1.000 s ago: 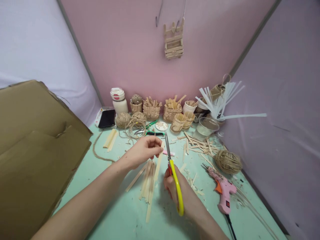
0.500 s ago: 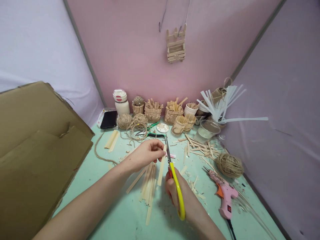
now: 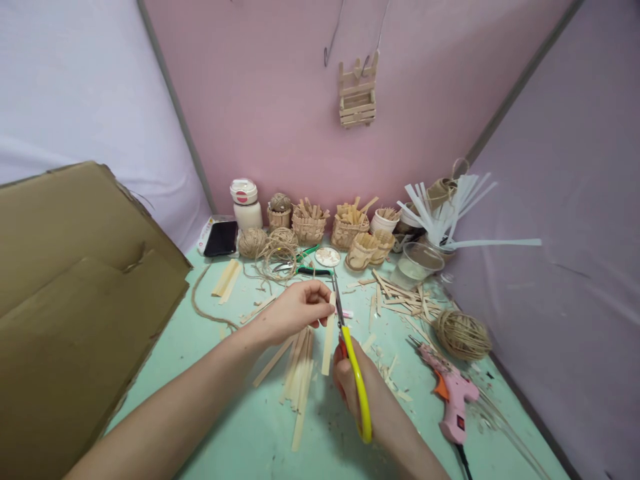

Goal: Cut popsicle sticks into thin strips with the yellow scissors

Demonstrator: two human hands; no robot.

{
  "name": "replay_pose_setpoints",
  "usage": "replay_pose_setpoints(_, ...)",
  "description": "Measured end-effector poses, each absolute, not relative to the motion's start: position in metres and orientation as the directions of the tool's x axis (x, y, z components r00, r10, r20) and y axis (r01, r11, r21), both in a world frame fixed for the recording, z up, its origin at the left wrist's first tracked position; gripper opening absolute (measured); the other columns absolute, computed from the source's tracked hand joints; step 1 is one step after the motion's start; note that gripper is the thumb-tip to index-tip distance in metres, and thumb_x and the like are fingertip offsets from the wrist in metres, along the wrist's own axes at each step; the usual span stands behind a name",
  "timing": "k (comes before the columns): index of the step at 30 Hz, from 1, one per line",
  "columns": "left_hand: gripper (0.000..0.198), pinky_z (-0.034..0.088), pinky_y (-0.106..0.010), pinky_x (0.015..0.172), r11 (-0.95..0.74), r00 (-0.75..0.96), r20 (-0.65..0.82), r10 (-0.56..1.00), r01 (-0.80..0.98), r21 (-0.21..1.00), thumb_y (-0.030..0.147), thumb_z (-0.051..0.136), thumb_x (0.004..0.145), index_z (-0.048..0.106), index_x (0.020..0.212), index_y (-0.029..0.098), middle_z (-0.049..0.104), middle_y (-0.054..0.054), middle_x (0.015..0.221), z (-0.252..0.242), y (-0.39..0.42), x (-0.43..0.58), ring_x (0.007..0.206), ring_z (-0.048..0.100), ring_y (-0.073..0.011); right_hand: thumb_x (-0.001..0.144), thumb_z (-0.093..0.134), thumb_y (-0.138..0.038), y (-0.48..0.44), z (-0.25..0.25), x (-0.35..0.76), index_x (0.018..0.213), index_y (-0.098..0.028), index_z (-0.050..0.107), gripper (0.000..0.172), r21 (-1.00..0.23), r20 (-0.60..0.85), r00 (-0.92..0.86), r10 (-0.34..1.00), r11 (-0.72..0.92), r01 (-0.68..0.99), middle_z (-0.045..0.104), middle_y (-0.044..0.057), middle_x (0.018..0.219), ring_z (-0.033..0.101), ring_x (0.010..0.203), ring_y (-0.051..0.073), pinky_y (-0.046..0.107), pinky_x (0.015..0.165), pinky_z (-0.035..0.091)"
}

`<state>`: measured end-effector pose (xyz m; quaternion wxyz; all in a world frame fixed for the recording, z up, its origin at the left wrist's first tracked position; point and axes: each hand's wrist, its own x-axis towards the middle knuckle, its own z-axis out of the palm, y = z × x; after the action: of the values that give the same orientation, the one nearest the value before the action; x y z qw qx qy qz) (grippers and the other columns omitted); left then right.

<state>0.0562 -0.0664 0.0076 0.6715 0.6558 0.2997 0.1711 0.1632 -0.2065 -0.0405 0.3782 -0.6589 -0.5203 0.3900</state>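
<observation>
Between the fingertips of my left hand (image 3: 306,305) is a flat pale wooden strip (image 3: 329,347), held nearly upright. My right hand (image 3: 353,380) grips the yellow-handled scissors (image 3: 358,380), their blades pointing away from me along the strip's right edge. Whether the blades touch the strip I cannot tell. Below my left hand lies a loose bundle of wooden strips (image 3: 299,373) on the green table (image 3: 240,413). Beyond the scissor tips rest pliers with green and black handles (image 3: 314,271).
At right lie a pink glue gun (image 3: 454,400), a twine ball (image 3: 461,333) and scattered sticks (image 3: 405,293). A large cardboard piece (image 3: 85,307) stands at left. Stick-filled baskets (image 3: 309,227), a clear plastic cup (image 3: 418,265) and a phone (image 3: 221,239) line the back.
The whole view has shifted slightly, so everything appears a little further right. My hands keep almost the same pose around the strip and scissors.
</observation>
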Motion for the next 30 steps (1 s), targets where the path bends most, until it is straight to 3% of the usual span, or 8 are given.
replay_pose_setpoints(11, 0.013, 0.039, -0.021, 0.053, 0.087, 0.752, -0.18, 0.633, 0.163, 0.983, 0.024, 0.063, 0.069, 0.054, 0.074, 0.017, 0.052, 0.005, 0.057, 0.009, -0.067, 0.057, 0.052, 0.048, -0.0071, 0.076, 0.02, -0.082, -0.206, -0.044, 0.165, 0.078, -0.022, 0.035, 0.062, -0.903, -0.121, 0.148, 0.982, -0.171, 0.395, 0.041, -0.003, 0.067, 0.035, 0.059, 0.014, 0.028, 0.054, 0.029)
replay_pose_setpoints(30, 0.01, 0.039, -0.021, 0.053, 0.099, 0.747, -0.207, 0.631, 0.188, 0.977, 0.022, 0.06, 0.071, 0.052, 0.075, 0.017, 0.052, 0.005, 0.054, 0.007, -0.067, 0.059, 0.051, 0.048, -0.0072, 0.087, 0.025, -0.066, -0.206, -0.05, 0.168, 0.079, -0.023, 0.034, 0.045, -0.892, -0.122, 0.145, 0.982, -0.172, 0.418, 0.041, -0.003, 0.064, 0.035, 0.053, 0.013, 0.025, 0.047, 0.029)
